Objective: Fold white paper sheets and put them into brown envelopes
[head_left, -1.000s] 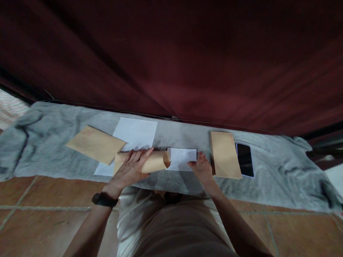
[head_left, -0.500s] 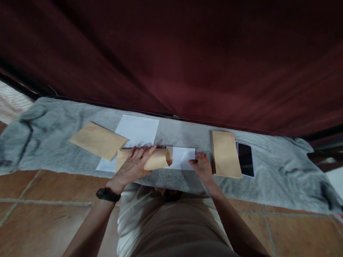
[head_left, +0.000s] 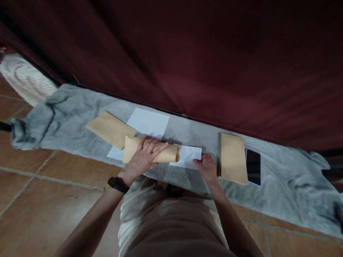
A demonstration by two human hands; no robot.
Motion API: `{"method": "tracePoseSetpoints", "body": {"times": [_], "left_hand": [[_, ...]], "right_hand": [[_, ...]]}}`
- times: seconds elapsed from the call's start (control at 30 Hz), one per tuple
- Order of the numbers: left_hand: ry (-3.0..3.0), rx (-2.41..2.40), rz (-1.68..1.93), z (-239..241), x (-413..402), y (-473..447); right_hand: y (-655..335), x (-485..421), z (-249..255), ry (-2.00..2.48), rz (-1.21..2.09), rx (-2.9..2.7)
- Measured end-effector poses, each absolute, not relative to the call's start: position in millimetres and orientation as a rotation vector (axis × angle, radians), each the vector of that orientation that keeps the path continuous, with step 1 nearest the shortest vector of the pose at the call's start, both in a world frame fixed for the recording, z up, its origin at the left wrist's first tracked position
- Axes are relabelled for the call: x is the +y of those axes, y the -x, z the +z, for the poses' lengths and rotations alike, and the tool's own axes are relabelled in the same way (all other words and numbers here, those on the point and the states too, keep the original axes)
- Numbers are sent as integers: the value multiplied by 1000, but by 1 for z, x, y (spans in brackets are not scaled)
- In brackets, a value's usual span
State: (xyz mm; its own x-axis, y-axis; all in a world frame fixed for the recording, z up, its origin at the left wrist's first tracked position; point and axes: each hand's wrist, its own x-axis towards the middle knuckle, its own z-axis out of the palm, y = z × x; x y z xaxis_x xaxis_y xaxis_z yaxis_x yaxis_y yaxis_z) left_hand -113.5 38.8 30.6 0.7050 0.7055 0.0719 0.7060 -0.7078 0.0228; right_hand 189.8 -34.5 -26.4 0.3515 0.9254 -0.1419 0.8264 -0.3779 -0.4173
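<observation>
My left hand spreads over a brown paper envelope, fingers on top and the thumb by the near edge, holding it. The mouth of this envelope faces right and bulges up a little. A folded-looking white sheet of paper lies at the mouth; whether its left end is inside is hidden. The thumb and fingers of my right hand are closed on the sheet's right edge. Another brown envelope lies at an angle to the left, over white paper.
On the right is a stack of brown envelopes, with a dark-screened phone beside it. Everything rests on a grey cloth spread over a narrow surface. A dark red curtain-like fabric rises along the far edge. Tiled floor shows below.
The view has turned, so the whole layout appears tilted. The envelope's mouth looks flatter than before. Both hands keep their places on the envelope and the white sheet.
</observation>
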Motion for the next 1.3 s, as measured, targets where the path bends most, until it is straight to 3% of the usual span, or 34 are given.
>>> {"method": "tracePoseSetpoints", "body": {"times": [0.63, 1.3], "left_hand": [[2933, -1154, -13, 38, 40, 109], [3044, -1180, -170, 20, 54, 117]], "right_hand": [[-240, -73, -47, 1794, 628, -1149], [-221, -71, -35, 1679, 797, -817]]}}
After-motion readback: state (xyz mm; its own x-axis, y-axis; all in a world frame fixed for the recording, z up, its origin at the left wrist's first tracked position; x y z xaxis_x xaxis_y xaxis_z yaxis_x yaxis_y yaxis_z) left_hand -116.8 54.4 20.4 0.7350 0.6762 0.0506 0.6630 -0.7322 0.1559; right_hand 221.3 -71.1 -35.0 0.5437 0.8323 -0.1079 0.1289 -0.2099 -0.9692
